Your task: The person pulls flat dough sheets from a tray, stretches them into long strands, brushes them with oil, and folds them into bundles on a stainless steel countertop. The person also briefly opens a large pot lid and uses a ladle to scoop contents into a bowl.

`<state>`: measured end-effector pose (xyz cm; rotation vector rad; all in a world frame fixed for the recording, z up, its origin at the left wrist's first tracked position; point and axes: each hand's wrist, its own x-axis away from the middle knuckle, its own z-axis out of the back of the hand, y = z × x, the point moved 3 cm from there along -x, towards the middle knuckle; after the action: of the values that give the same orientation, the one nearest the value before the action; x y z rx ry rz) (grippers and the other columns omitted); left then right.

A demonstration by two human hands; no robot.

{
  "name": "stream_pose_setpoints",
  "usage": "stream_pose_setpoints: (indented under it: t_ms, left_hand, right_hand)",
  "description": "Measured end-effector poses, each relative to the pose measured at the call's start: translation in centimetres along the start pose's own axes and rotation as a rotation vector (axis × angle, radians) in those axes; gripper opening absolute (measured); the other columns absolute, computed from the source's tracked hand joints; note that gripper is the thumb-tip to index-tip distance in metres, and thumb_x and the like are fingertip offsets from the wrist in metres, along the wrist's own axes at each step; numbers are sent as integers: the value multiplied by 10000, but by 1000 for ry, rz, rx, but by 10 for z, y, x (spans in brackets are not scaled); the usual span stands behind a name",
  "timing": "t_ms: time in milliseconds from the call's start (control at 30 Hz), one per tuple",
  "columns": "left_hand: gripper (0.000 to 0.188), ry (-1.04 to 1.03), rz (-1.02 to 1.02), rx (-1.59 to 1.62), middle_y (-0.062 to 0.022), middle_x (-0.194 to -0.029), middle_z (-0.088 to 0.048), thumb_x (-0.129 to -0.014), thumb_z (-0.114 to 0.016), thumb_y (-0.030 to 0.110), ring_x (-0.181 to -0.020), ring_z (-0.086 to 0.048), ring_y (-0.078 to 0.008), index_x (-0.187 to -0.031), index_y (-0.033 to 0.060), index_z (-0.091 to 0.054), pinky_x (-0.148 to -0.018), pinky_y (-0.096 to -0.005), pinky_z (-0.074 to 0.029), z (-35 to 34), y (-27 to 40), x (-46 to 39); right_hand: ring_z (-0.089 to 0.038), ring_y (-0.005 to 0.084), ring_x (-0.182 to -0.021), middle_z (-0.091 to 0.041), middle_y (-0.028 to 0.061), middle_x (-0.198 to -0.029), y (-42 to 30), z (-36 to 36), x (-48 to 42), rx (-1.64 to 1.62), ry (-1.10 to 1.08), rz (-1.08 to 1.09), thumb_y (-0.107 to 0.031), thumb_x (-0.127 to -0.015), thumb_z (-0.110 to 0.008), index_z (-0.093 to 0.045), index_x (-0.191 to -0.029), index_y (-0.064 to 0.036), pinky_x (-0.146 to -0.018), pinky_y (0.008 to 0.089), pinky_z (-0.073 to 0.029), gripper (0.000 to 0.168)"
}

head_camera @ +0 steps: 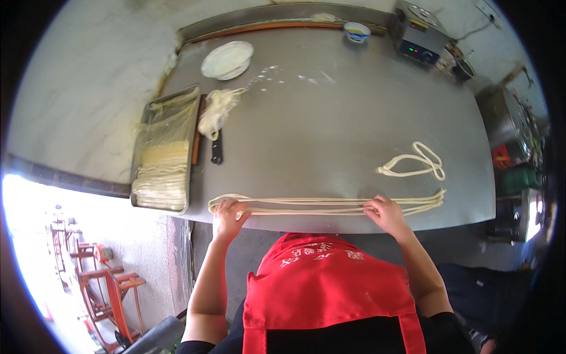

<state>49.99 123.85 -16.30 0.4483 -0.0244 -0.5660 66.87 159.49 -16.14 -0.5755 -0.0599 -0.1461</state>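
Observation:
Long strands of pulled noodle dough (305, 212) lie side by side along the near edge of the steel worktop (309, 132). My left hand (229, 215) grips them near their looped left end. Towards their right end, the fingers of my right hand (384, 211) pinch the strands, whose tips reach on past the hand. Behind the right hand lies a separate looped piece of dough (409, 157). A metal tray (189, 177) at the left holds a row of dough strips (160, 186), partly under clear film.
Beside the tray are a black-handled knife (216, 150) and bagged dough (216, 110). Farther back stand a bowl of white powder (227, 60), a small blue-and-white bowl (356, 32) and a metal appliance (420, 35). Pots (508, 119) are off the right edge; another person's dark clothing (486, 287) shows lower right.

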Motion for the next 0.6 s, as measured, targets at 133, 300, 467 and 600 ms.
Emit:
stream_pose_setpoints:
  t_ms: [133, 300, 467, 600]
  left_hand:
    - [180, 299, 500, 173, -83, -774, -539, -675, -595, 170, -770, -507, -244, -829, 82, -562, -691, -351, -399, 4, -71, 30]
    - [263, 204, 874, 69, -64, -742, -538, -660, -596, 292, -740, -519, -232, -808, 84, -532, -651, -326, -413, -24, -120, 56]
    - [178, 349, 699, 242, -95, -624, -535, -688, -575, 204, -563, -526, -211, -698, 44, -498, -549, -311, -414, -23, -129, 42]
    - [144, 415, 935, 909, -31, -669, -544, -720, -529, 93, -494, -463, -83, -829, 81, -437, -414, -189, -348, -9, -129, 28]
  right_hand:
    - [-508, 233, -814, -522, 50, -871, -19, -12, -10, 5, -3, 108, -184, -691, -577, -573, -843, -107, -720, 337, -405, 170]
    - [-513, 233, -806, -524, 47, -864, -27, -27, -19, 31, -63, 154, -181, -698, -567, -573, -839, -110, -729, 336, -399, 158]
    - [-513, 235, -809, -525, 48, -860, -31, -32, -22, 27, -81, 132, -181, -700, -564, -573, -839, -110, -730, 334, -399, 156]
    - [-513, 238, -810, -527, 54, -853, -25, -36, -19, 0, -69, 103, -177, -698, -562, -568, -831, -105, -725, 337, -402, 152]
